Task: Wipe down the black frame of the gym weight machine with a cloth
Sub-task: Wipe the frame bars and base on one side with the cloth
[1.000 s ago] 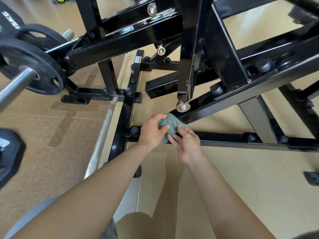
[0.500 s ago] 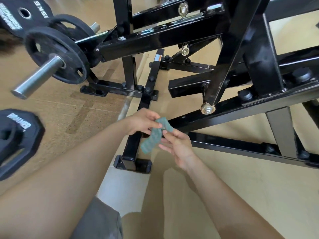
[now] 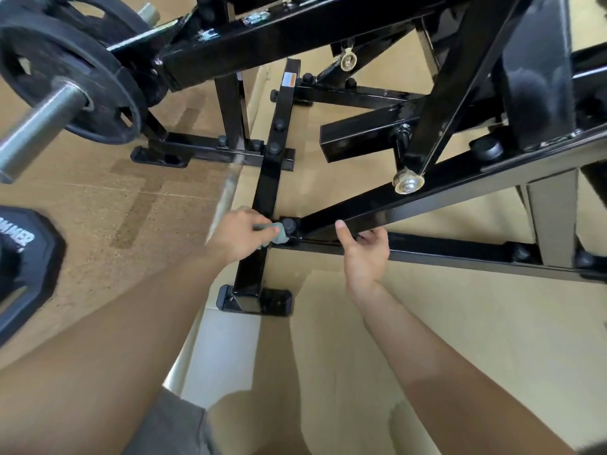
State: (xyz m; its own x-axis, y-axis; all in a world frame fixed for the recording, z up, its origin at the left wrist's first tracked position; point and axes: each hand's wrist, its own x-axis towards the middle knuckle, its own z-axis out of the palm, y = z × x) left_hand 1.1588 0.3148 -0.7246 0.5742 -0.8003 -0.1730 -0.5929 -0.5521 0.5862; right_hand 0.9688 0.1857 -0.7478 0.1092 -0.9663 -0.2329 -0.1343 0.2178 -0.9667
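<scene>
Left hand (image 3: 241, 233) gripping small crumpled green cloth (image 3: 275, 234), pressing it onto black steel machine frame (image 3: 272, 172) at floor joint. Right hand (image 3: 366, 254) curling round sloping black beam (image 3: 460, 182), bracing. Advising: working cloth round round black bolt cap (image 3: 289, 224), keeping pressure firm.

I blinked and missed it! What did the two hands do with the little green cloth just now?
The right hand let go of the small green cloth and moved right to hold the slanted black steel bar. The left hand alone now presses the cloth onto the black frame's bolted joint. The round black weight plates stayed put.
</scene>
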